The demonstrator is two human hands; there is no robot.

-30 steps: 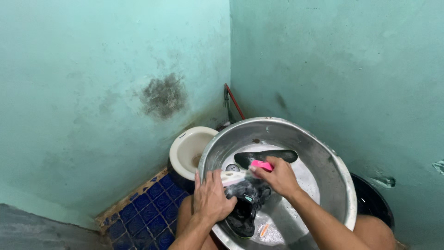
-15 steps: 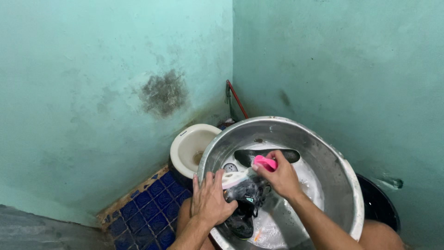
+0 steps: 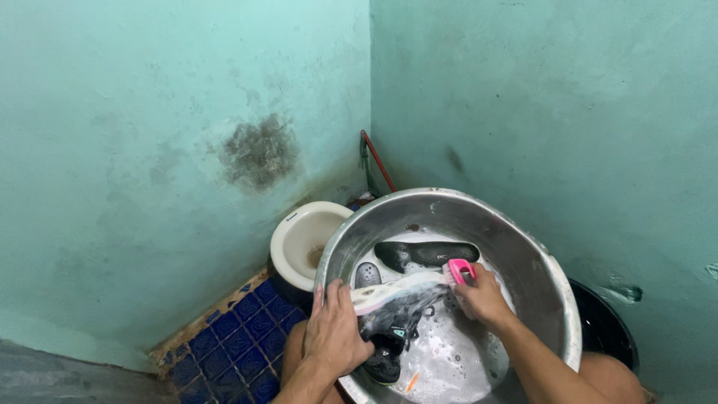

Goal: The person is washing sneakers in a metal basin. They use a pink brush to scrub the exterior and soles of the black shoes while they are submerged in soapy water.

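A black shoe with a white sole (image 3: 389,310) lies soapy in a big metal basin (image 3: 538,277). My left hand (image 3: 333,333) grips the shoe at its heel end, near the basin's left rim. My right hand (image 3: 482,295) holds a pink scrubbing brush (image 3: 460,271) against the toe end of the white sole. A black insole (image 3: 426,254) rests in the foamy water at the back of the basin. A small orange object (image 3: 411,381) lies in the water near the front.
A white squat toilet bowl (image 3: 299,243) sits left of the basin, by a blue tiled step (image 3: 239,344). Teal walls meet in a corner where a red-handled tool (image 3: 378,164) leans. A dark bucket (image 3: 606,322) stands at the right.
My right hand has slid the pink brush to the right along the sole, toward the toe. More of the white sole shows. My left hand has stayed on the shoe.
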